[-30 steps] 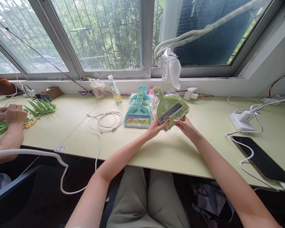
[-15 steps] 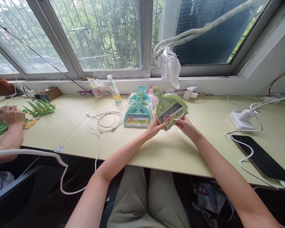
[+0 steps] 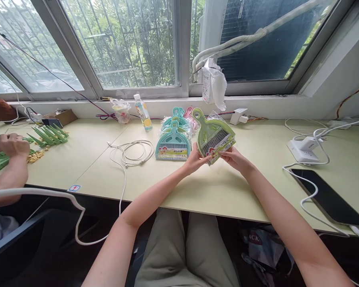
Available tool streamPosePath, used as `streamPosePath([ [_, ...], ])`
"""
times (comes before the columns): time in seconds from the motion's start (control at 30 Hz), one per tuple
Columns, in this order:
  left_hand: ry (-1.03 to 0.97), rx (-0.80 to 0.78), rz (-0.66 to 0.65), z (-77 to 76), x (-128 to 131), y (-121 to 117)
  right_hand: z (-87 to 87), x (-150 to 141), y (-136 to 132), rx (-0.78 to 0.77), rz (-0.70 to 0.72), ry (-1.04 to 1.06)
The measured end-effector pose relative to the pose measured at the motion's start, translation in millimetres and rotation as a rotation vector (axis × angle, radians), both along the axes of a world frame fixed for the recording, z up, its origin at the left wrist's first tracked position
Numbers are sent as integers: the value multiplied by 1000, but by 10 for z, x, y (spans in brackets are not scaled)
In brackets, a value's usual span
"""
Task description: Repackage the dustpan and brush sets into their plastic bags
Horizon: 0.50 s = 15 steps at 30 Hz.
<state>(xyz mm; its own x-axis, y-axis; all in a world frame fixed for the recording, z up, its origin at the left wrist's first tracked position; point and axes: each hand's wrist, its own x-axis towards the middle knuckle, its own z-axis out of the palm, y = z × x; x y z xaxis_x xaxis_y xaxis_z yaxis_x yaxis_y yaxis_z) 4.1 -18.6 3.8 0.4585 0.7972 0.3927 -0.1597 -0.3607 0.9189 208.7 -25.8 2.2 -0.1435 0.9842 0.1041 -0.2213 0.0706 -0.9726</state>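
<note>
Between both hands, above the table, I hold a green dustpan [image 3: 208,129] tilted to the right, in clear plastic wrap with a brush and a printed label in it. My left hand [image 3: 196,160] grips its lower left edge. My right hand [image 3: 233,158] pinches its lower right edge by the label. Just left of it, a teal dustpan [image 3: 173,139] with its own brush and label lies at the front of a row of wrapped dustpans. Behind it, more teal and green ones show in part, and a pink dustpan handle [image 3: 188,112] sticks up.
Left of the dustpans lie a coiled white cable [image 3: 137,153] and a drink bottle [image 3: 143,112]. A phone [image 3: 329,197] and a white power strip [image 3: 302,153] are on the right. At far left, another person's hands [image 3: 13,145] work near green pieces [image 3: 49,136].
The green dustpan has tilted very slightly in my hands, which stay in nearly the same place. The view has shifted a little. The other person's hands have moved slightly.
</note>
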Motion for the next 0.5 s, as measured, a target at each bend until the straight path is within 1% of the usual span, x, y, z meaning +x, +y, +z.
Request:
streamPosePath([
  [0.17,32,68,33,-35,6,18,6,-8,-6,14,-4,-11],
  [0.3,33,92,54,-42,1,30,-1,-47,3,36,-38,-6],
  [0.43,20,83,86,-44,4,32,-14,-56,10,40,-62,5],
  [0.5,6,53,75,-46,7,32,-15,-57,8,34,-55,5],
])
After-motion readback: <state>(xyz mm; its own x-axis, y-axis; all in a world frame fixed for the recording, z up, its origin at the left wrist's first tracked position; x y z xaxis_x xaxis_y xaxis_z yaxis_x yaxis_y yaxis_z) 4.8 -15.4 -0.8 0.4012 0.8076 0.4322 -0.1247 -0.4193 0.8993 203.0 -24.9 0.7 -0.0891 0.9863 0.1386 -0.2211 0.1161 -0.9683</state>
